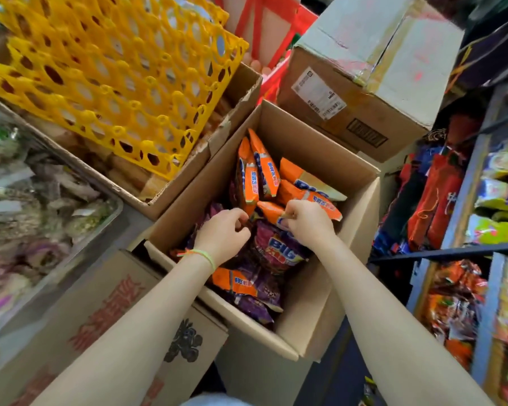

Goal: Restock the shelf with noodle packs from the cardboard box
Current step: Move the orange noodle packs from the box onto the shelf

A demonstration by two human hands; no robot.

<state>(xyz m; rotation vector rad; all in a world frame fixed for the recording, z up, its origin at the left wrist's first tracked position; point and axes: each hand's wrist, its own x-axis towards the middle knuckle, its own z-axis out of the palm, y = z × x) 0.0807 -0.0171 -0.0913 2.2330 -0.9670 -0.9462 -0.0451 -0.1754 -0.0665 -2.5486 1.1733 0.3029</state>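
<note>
An open cardboard box [320, 159] stands in the middle of the view, holding several orange noodle packs [264, 174] and purple noodle packs [279, 253]. Both my hands are inside it. My left hand [222, 234], with a green band on the wrist, has its fingers curled at the edge of an orange pack. My right hand [307, 221] pinches the corner of an orange pack [273, 213] lying over the purple ones. The shelf [464, 200] with a blue metal frame stands at the right, filled with bright packets.
Yellow plastic egg trays [115, 68] sit on a carton at the upper left. A closed taped carton [364, 71] lies behind the open box. A printed carton [106, 317] stands at the lower left, and a metal tray of bagged goods [41, 206] is on the far left.
</note>
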